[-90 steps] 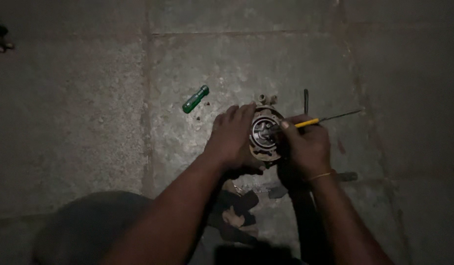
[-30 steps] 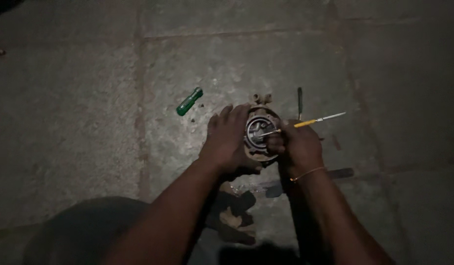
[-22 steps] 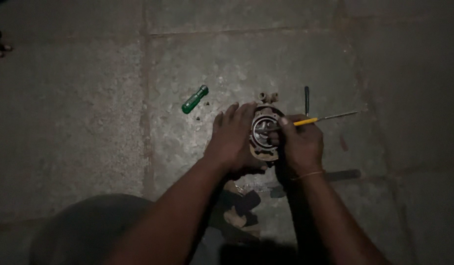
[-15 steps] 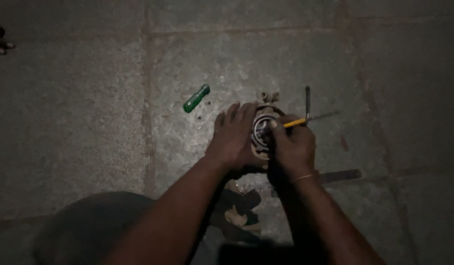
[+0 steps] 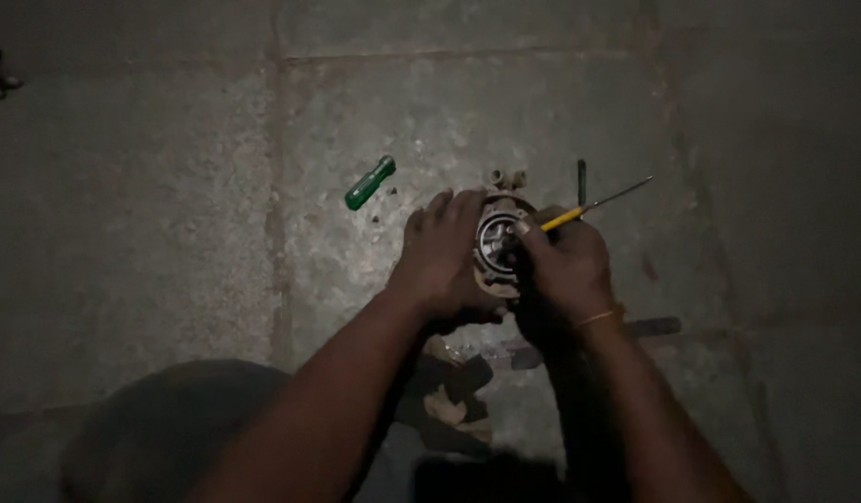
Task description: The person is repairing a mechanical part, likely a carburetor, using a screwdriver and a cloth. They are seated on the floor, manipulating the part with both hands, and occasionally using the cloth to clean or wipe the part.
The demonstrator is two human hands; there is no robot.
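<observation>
Two hands on a round metal part [image 5: 498,244], left hand [image 5: 444,256] gripping it, right hand [image 5: 562,265] clenching a yellow-handled screwdriver [image 5: 589,205]

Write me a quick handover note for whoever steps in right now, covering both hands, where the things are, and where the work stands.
Left hand: clasped around the left side of the round metal part, steadying it on the stone floor.
Right hand: gripping the yellow-handled screwdriver; its far end sticks out up and to the right, and the end at the part's centre is hidden by the fingers.
Nearby: green-handled tool lies loose up-left of the part; a thin dark rod lies just beyond the right hand.
Done: part positioned and held.
Left: the work at the centre looks unfinished; too dark to tell more.
</observation>
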